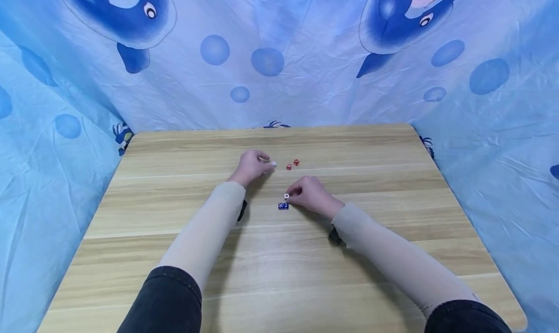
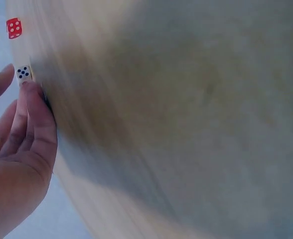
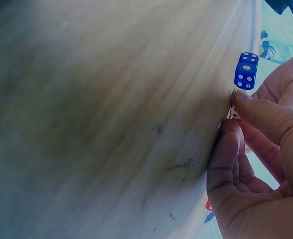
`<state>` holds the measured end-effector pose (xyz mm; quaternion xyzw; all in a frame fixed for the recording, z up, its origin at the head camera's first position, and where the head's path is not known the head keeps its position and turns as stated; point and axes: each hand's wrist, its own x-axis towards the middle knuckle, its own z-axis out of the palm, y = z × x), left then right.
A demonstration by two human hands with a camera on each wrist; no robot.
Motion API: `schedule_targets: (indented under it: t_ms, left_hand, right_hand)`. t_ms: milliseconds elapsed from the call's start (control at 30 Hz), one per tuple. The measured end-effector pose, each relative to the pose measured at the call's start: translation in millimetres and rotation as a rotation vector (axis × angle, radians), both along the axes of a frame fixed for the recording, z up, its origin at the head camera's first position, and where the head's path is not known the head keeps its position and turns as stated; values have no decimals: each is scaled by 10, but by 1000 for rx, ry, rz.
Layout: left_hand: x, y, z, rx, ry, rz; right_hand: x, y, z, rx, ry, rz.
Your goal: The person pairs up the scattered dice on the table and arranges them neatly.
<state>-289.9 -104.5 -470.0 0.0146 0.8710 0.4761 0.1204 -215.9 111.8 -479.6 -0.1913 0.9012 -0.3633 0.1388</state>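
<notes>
My right hand (image 1: 315, 195) pinches a white die (image 1: 286, 196) between thumb and fingertips; in the right wrist view most of that die (image 3: 235, 113) is hidden by the fingers. Right beside it, on the near side, two blue dice (image 1: 283, 206) sit side by side on the table. Farther back, my left hand (image 1: 252, 166) has its fingertips at another white die (image 1: 273, 163). The left wrist view shows this die (image 2: 24, 73) with five dark dots up, a fingertip against it and the thumb standing apart.
Two red dice (image 1: 288, 167) lie a little apart, right of the left hand's white die. Everything rests on a wood-grain table (image 1: 279, 274). Blue curtains with dolphins (image 1: 305, 95) hang behind the table and along both sides.
</notes>
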Motion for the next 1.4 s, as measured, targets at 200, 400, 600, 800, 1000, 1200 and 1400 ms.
schedule_targets:
  t_ms: [200,400,600,800,1000,1200,1400]
  left_hand:
    - [-42,18,26,20,-45,-27]
    - [-58,40,19,37,-65,-36]
    - [-76,46,4,35,-65,-33]
    - [-94,75,-25,14,-56,-19]
    - [-94,100,-65,-13,-36,-11]
    - [-76,88,-72,-28,-12,-26]
    - [-24,72,-42,-39,-10,-48]
  right_hand:
    - [-8,-10,-2,-7,-3,-2]
    - [-8,-7,-6,-6,-2,-8]
    - [-12,-2,-3,-13,-7,-4]
    - [-10,-1,2,-13,-20,-12]
    - [-3,-11,-5,-11,-10,-8]
    - [0,-12,-4,-4,-2,-7]
    - [-14,4,-27,-12,8,4]
